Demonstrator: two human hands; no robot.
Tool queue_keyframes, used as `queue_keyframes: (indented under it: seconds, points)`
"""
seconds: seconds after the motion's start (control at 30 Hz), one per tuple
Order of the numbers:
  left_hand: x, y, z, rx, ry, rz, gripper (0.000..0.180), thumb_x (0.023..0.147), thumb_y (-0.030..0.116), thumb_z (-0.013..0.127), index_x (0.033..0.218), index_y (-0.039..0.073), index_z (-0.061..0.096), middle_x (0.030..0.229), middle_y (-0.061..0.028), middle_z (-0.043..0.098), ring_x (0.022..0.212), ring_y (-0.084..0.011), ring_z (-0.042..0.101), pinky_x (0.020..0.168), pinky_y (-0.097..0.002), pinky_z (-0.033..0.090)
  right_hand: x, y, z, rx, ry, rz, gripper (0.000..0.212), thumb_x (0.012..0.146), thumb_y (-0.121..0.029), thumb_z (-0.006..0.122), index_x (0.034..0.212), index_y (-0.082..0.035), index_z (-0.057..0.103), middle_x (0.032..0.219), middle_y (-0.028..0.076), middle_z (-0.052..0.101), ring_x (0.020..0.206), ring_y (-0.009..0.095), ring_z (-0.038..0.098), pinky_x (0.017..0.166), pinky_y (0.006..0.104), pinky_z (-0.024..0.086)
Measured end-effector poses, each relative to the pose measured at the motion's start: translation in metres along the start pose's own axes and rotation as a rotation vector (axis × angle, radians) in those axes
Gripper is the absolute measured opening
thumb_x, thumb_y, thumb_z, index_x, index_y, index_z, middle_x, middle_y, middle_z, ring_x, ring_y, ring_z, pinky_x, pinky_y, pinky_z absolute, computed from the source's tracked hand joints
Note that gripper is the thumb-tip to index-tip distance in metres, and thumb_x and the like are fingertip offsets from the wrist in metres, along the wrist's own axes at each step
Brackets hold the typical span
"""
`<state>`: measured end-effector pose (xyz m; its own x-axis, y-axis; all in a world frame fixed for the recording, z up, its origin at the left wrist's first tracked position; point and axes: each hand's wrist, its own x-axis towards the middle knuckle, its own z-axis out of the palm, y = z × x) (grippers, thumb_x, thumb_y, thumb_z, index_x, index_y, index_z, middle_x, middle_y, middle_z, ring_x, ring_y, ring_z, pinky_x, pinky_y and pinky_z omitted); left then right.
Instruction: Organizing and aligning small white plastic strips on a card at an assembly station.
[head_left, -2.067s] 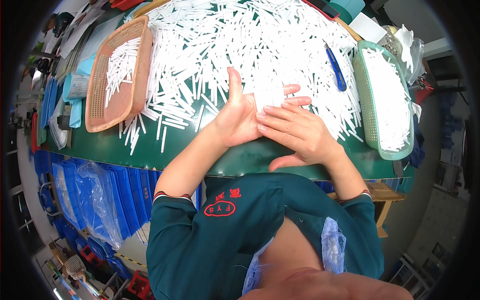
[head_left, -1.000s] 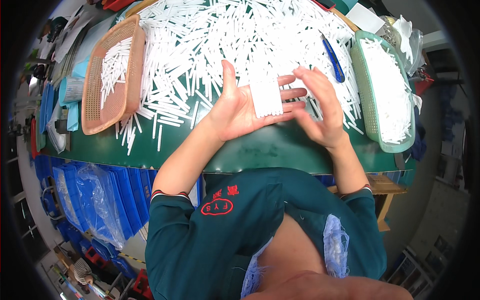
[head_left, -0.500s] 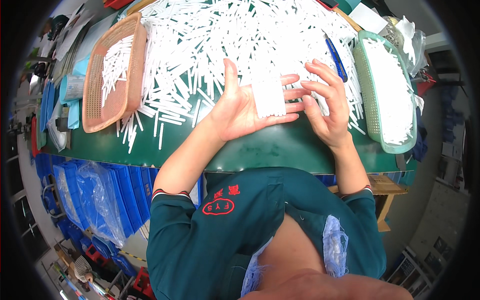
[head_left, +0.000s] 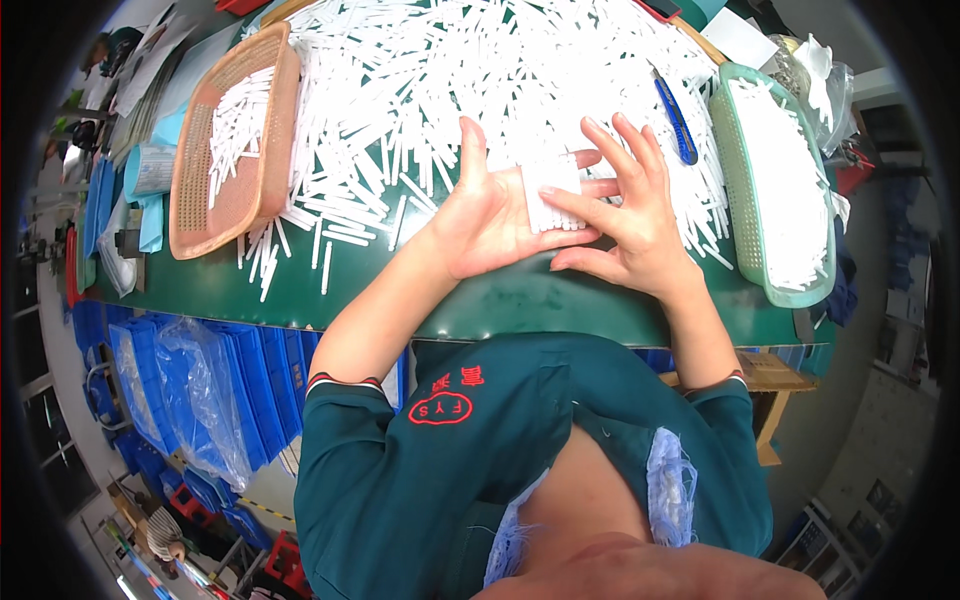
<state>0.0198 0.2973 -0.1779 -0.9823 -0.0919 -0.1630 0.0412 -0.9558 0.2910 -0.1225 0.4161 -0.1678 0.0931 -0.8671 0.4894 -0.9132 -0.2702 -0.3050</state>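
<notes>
My left hand [head_left: 480, 215] is open, palm up, with its fingers stretched out and its thumb raised. Across its palm and fingers lies a flat row of short white sticks [head_left: 540, 185], side by side. Over the row from the right comes my right hand [head_left: 640, 225], its fingers spread and open. Its index finger reaches across the near part of the row and seems to touch it, while the thumb is lower, by the edge of my left hand. A big pile of loose white sticks [head_left: 400, 75] spreads over the table behind both hands.
On the left stands an orange-brown basket [head_left: 275, 150] partly filled with sticks; a green basket [head_left: 738, 170] heaped with them is at the right. A blue utility knife [head_left: 676, 120] lies on the pile. The green table's [head_left: 480, 312] near edge borders my body. Blue crates [head_left: 255, 380] stand below left.
My right hand has moved left and over the row, its index finger now across the sticks. My left hand has shifted slightly right with the sticks still on it.
</notes>
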Motion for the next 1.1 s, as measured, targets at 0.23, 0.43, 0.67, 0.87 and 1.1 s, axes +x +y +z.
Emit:
queue_keyframes:
  seconds: [0.23,0.43,0.67,0.87,1.1]
  points:
    - [-0.001,0.002,0.001,0.004,-0.045,-0.001,0.106,0.07,0.081,0.003,0.139,0.003,0.019,0.137,-0.0206,0.031,0.128,-0.0315,0.034,0.102,-0.0507,0.03,0.001,0.004,-0.002,0.033,0.033,0.018,0.054,0.057,-0.045,0.076,0.105,-0.023,0.064,0.135,0.012,0.038,0.127,0.038,0.03,0.102,0.0575,0.021]
    - [0.001,0.004,-0.001,0.021,-0.012,-0.011,0.106,0.07,0.081,0.004,0.137,0.002,0.024,0.133,-0.0225,0.038,0.125,-0.0317,0.037,0.102,-0.0488,0.031,-0.001,0.003,-0.002,0.106,0.12,0.057,0.048,0.059,-0.041,0.076,0.101,-0.019,0.065,0.133,0.013,0.041,0.126,0.038,0.032,0.102,0.0561,0.022]
    - [0.0,-0.005,-0.006,0.086,0.041,0.078,0.063,0.092,0.046,0.032,0.132,-0.003,0.03,0.128,-0.0205,0.044,0.12,-0.0291,0.044,0.098,-0.0408,0.039,-0.007,0.017,0.003,0.066,0.129,0.001,0.031,0.068,-0.022,0.072,0.096,-0.013,0.064,0.13,0.013,0.044,0.125,0.036,0.035,0.102,0.0539,0.024]
    - [-0.002,-0.005,-0.004,0.245,0.147,0.068,0.042,0.09,0.014,0.052,0.125,-0.007,0.039,0.119,-0.0189,0.052,0.111,-0.028,0.052,0.093,-0.0378,0.045,0.0,0.002,0.002,0.201,0.101,0.058,0.064,0.063,-0.021,0.073,0.121,-0.008,0.049,0.129,0.011,0.045,0.125,0.035,0.035,0.102,0.0536,0.024]
    - [0.002,-0.012,-0.011,0.355,0.119,0.058,0.036,0.091,0.018,0.05,0.12,-0.003,0.044,0.112,-0.0176,0.055,0.101,-0.0284,0.058,0.085,-0.0386,0.051,-0.003,0.005,0.007,0.143,-0.053,0.032,0.077,0.062,-0.021,0.073,0.13,-0.009,0.039,0.125,0.009,0.049,0.122,0.031,0.04,0.102,0.0525,0.027]
